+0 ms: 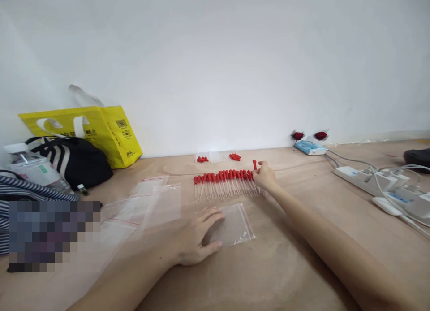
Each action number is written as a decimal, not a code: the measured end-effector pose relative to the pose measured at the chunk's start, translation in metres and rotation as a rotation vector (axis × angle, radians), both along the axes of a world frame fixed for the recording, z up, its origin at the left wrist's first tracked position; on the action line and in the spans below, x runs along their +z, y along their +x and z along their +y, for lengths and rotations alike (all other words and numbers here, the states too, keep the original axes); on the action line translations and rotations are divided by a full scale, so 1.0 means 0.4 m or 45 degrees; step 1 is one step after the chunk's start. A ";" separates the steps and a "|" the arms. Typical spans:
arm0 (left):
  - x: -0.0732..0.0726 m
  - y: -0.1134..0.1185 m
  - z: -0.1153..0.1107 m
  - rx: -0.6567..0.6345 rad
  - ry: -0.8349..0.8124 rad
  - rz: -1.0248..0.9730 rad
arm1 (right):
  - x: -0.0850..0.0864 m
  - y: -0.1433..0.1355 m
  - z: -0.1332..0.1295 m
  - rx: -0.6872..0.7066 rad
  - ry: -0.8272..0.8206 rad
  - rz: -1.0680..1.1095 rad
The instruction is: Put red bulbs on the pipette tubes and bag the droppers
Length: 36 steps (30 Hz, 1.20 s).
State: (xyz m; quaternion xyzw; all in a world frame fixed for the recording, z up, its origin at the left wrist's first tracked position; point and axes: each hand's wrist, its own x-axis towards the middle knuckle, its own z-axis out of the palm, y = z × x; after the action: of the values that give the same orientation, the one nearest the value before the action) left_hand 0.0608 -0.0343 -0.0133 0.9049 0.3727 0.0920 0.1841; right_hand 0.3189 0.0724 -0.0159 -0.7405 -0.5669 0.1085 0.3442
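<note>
Red rubber bulbs top a row of glass droppers (225, 182) laid side by side on the tan desk (302, 239), and this row serves as the landmark. At the row's right end sits the right hand (265, 176), its fingers (258, 170) pinching one dropper (254, 165) by the bulb, held just above the last of the row. Whether that dropper's glass tip touches the desk cannot be told.

Just in front of the row, nearer the person, a small clear zip bag (235, 228) lies flat. The left hand (196, 237) rests on the bag's left edge with its fingers spread and lying flat, thumb stretched along the bag's near side.

Left of the row, more clear zip bags (148, 208) lie overlapped in a loose pile. Behind the row, close to the white wall (215, 55), two small heaps of loose red bulbs (235, 157) sit on a clear sheet.

Far to the left of the row stand a yellow shopping bag (107, 131), a black bag with white stripes (74, 161) and a plastic water bottle (32, 167). Well to the right of the row, a white power strip (359, 174) with plugged cables lies on the desk, and behind it a blue and white box (311, 146) sits against the wall with two dark red roses (320, 135) beside it.
</note>
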 end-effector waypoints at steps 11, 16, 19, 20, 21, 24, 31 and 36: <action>0.000 0.013 -0.005 0.018 -0.002 -0.012 | -0.085 0.008 -0.179 0.396 0.203 1.078; -0.006 0.007 0.001 0.005 0.001 -0.077 | -0.093 -0.010 -0.192 0.482 0.133 1.234; 0.000 -0.005 0.007 -0.027 -0.068 -0.043 | -0.097 -0.006 -0.200 0.571 0.103 1.274; 0.001 -0.009 0.009 -0.028 -0.086 -0.022 | -0.099 -0.003 -0.203 0.603 0.079 1.251; 0.002 -0.012 0.010 -0.023 -0.101 0.001 | -0.101 0.002 -0.205 0.640 0.051 1.202; 0.005 -0.015 0.009 -0.015 -0.108 0.041 | -0.102 0.019 -0.207 0.798 -0.007 0.934; 0.012 0.003 0.003 -0.061 -0.038 0.034 | -0.093 0.026 -0.193 1.004 0.184 0.236; 0.008 0.008 0.004 -0.075 -0.014 -0.035 | -0.088 -0.005 -0.206 1.019 0.118 0.006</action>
State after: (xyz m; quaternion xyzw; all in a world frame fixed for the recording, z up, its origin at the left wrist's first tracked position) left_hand 0.0640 -0.0327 -0.0102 0.9131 0.3438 0.0970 0.1968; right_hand 0.3171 -0.0101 -0.0509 -0.4446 -0.8140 0.2102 0.3090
